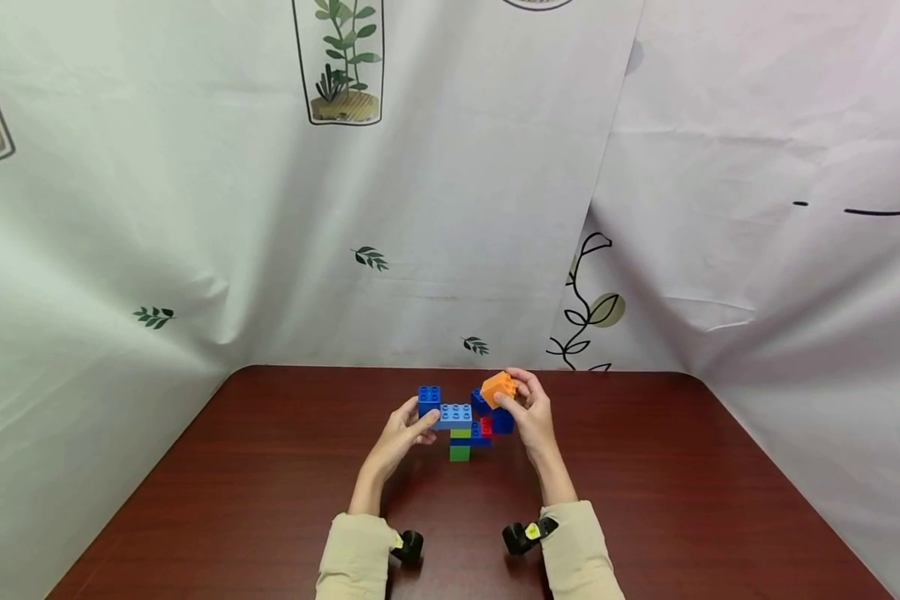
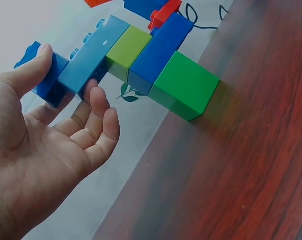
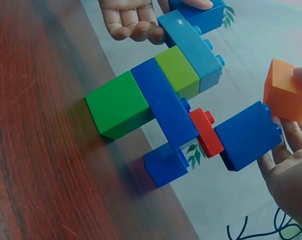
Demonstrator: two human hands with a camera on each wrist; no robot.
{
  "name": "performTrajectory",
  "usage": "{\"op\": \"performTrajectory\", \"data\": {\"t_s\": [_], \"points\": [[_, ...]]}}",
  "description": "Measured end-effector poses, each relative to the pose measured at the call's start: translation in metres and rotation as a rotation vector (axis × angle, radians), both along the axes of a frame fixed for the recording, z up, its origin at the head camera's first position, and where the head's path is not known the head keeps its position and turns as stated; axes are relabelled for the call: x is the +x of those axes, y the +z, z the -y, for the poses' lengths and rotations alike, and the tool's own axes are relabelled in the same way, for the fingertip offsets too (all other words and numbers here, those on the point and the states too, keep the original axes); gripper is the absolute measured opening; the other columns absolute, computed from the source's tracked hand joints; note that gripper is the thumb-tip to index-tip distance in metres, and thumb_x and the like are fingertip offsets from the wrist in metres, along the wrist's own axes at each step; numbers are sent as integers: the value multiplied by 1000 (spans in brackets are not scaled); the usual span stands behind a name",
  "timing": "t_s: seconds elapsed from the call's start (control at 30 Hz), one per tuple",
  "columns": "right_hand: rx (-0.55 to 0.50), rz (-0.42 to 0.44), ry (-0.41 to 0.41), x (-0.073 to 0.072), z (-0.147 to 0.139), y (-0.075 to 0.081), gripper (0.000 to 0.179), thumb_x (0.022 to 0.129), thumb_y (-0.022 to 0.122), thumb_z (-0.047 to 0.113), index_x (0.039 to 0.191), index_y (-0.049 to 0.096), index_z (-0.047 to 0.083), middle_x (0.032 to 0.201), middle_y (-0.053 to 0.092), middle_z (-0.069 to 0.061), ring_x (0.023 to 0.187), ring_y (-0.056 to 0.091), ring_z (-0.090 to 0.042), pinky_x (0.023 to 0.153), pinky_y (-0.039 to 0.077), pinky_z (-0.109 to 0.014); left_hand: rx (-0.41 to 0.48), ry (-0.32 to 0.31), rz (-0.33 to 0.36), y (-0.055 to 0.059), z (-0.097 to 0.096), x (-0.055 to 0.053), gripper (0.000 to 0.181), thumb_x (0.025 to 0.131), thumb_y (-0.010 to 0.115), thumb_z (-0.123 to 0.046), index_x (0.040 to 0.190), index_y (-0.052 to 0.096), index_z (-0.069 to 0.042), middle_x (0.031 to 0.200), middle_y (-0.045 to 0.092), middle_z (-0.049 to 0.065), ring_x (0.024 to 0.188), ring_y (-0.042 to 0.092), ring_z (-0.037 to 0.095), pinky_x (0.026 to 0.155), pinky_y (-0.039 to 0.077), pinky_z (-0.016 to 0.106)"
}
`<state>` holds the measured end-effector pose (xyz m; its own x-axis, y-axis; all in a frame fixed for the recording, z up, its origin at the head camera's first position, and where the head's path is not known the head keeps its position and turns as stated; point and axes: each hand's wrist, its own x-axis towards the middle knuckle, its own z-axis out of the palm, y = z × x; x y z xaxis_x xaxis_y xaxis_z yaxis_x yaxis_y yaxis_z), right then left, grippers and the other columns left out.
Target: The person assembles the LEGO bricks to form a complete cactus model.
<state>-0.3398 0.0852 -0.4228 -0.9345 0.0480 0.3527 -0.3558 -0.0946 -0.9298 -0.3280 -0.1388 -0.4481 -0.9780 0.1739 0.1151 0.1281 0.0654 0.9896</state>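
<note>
A structure of toy building bricks stands on the table: a green brick [image 3: 118, 102] at the bottom, then a long blue brick [image 3: 163, 102], a lime brick [image 2: 128, 50] and a light blue brick [image 1: 456, 414]. My left hand [image 2: 56, 130] pinches the blue brick [image 1: 429, 397] at the structure's left end, thumb in front. To the right, a thin red brick [image 3: 206, 132] carries a dark blue brick [image 3: 248, 136]. Between thumb and fingers, my right hand [image 1: 532, 415] holds an orange brick [image 1: 497, 388], tilted and apart from the dark blue brick just below it.
Another blue brick [image 3: 165, 166] shows beside the structure in the right wrist view; how it is attached cannot be told. The dark red wooden table [image 1: 270, 483] ends at a pale printed cloth [image 1: 450, 208] behind it.
</note>
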Motion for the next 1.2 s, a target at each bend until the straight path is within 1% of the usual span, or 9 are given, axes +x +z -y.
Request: {"op": "performTrajectory", "data": {"t_s": [0.13, 0.3, 0.4, 0.47, 0.6, 0.7, 0.8, 1.03, 1.2], "points": [[45, -3, -6, 1, 1, 0, 38, 86, 68, -1, 121, 55, -6, 98, 68, 8, 88, 60, -2, 80, 51, -13, 4, 5, 9, 0, -2, 1, 50, 99, 57, -25, 140, 43, 0, 84, 58, 1, 85, 65, 31, 79, 57, 30], [143, -92, -9, 3, 3, 2, 36, 85, 70, -1, 120, 61, -6, 104, 70, -16, 83, 63, 0, 78, 52, -14, 7, 0, -7, -1, -3, 0, 43, 99, 56, -24, 134, 49, 0, 86, 61, -2, 81, 63, 23, 80, 57, 30], [212, -136, -16, 3, 4, 3, 37, 85, 72, 2, 120, 64, -3, 106, 70, -24, 84, 66, -5, 78, 54, -18, 8, 1, -12, -2, -3, -1, 42, 99, 56, -24, 134, 50, 0, 88, 63, -1, 80, 63, 19, 81, 57, 29], [269, -157, -28, 4, 6, 4, 37, 84, 74, 5, 120, 65, 0, 106, 71, -23, 87, 68, -12, 81, 56, -24, 7, 5, -9, -2, -3, -1, 42, 99, 56, -24, 133, 50, 0, 89, 64, 0, 80, 63, 19, 82, 57, 29], [363, -184, -48, 5, 10, 5, 38, 83, 77, 11, 118, 65, 5, 108, 71, -18, 95, 67, -28, 89, 55, -46, 6, 7, -7, -2, -3, -1, 41, 99, 56, -24, 132, 51, 0, 90, 63, 1, 79, 62, 18, 81, 58, 28], [391, -194, -46, 8, 13, 5, 35, 82, 78, 12, 115, 66, 6, 107, 71, -16, 96, 66, -31, 90, 52, -56, 11, 4, -5, -3, -3, -2, 40, 100, 56, -24, 131, 52, 0, 88, 62, 0, 78, 62, 18, 79, 58, 27], [404, -190, -39, 9, 15, 5, 33, 82, 78, 12, 113, 68, 8, 105, 72, -14, 96, 65, -30, 89, 53, -54, 11, -5, -8, -3, -3, -2, 40, 100, 55, -23, 132, 51, 1, 86, 61, -1, 80, 63, 22, 79, 58, 27], [438, -199, -17, 10, 14, 2, 34, 82, 78, 13, 114, 69, 10, 106, 73, -12, 96, 66, -26, 85, 57, -38, 8, -33, -17, -2, -4, -1, 42, 101, 53, -22, 134, 48, 3, 88, 61, -1, 82, 64, 25, 81, 58, 28], [446, -187, 0, 10, 15, 3, 34, 82, 78, 15, 115, 69, 12, 107, 73, -11, 95, 65, -25, 86, 56, -40, 14, -23, -15, -1, -4, -1, 43, 100, 54, -23, 136, 48, 2, 95, 64, 3, 84, 65, 27, 83, 58, 32]]}}
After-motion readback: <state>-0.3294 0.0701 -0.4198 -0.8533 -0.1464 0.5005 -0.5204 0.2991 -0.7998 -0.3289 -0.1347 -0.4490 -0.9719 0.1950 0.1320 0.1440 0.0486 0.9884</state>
